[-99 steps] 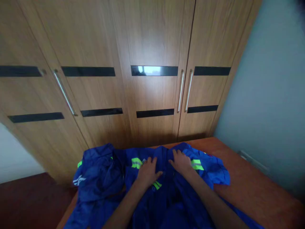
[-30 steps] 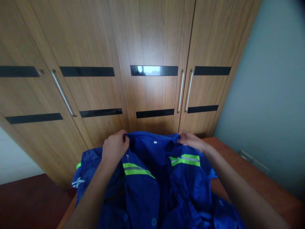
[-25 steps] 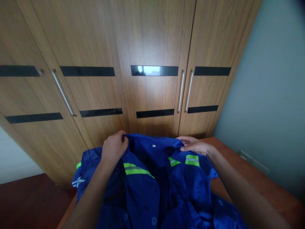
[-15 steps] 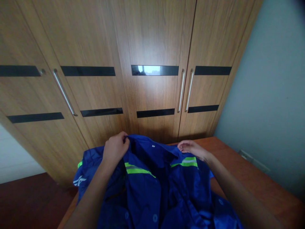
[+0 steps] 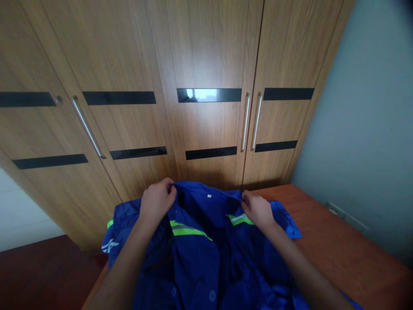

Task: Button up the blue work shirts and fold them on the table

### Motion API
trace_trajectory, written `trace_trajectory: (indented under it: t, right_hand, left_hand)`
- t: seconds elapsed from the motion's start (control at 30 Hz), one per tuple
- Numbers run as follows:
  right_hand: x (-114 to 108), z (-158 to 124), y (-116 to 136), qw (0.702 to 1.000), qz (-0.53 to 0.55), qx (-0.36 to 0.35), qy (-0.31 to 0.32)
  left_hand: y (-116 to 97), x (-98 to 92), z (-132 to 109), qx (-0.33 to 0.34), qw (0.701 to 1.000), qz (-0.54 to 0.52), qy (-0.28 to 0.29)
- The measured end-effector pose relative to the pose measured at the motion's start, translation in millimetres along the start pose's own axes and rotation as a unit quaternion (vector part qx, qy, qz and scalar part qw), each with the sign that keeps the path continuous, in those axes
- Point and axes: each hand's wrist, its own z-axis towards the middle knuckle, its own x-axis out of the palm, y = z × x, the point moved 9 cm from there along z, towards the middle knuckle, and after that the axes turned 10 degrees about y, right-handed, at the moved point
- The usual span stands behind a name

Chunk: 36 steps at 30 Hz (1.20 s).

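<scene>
A dark blue work jacket [image 5: 196,258] with bright yellow-green stripes lies spread on a reddish-brown tabletop, its front parted at the neck. Pinched in my left hand [image 5: 157,200] is the left end of the jacket's collar. The right end of that collar is gripped between the fingers of my right hand [image 5: 258,211]. Between both hands the collar stretches nearly straight, with a small white label inside it. Round snaps or buttons show low on the front. My forearms cover parts of both sleeves.
Behind the table [image 5: 342,249] stands a wooden wardrobe [image 5: 206,56] with black strips and metal handles. A pale blue-grey wall [image 5: 371,129] rises on the right, with a socket plate low on it. Dark red floor [image 5: 41,271] shows at the lower left.
My right hand has turned over and closed on the collar, which is now pulled straighter. More of the jacket's right shoulder fabric shows beyond that hand. My left hand keeps its hold.
</scene>
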Motion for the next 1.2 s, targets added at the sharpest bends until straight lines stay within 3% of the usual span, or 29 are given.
trace_trajectory:
  t: [0.27, 0.37, 0.5, 0.7, 0.77, 0.9, 1.03, 1.2]
  right_hand:
    - [-93, 50, 25, 0.988, -0.106, -0.101, 0.045]
    - [-112, 67, 28, 0.985, -0.119, -0.116, 0.052]
    - [-123, 88, 18, 0.995, -0.071, -0.072, 0.028]
    - [-90, 121, 11, 0.996, 0.034, -0.062, 0.046]
    - [-72, 131, 10, 0.994, 0.087, -0.052, 0.044]
    - [-29, 132, 14, 0.975, 0.206, -0.073, 0.043]
    - [8, 99, 8, 0.952, 0.279, -0.107, 0.064]
    - [47, 6, -17, 0.943, 0.275, -0.146, 0.119]
  left_hand:
    - [-10, -20.1, 5, -0.015, 0.999, 0.042, -0.02]
    - [-15, -28.0, 6, -0.023, 0.998, 0.06, -0.025]
    - [-21, -35.0, 9, -0.036, 0.997, 0.067, -0.031]
    - [-27, -24.8, 37, -0.027, 0.997, -0.023, -0.062]
    - [-31, -7.4, 54, -0.022, 0.994, -0.088, -0.053]
    - [-57, 45.7, 74, 0.052, 0.981, -0.184, 0.043]
    - [-72, 78.7, 41, 0.116, 0.974, -0.178, 0.085]
    - [-43, 103.8, -49, 0.134, 0.973, -0.135, 0.132]
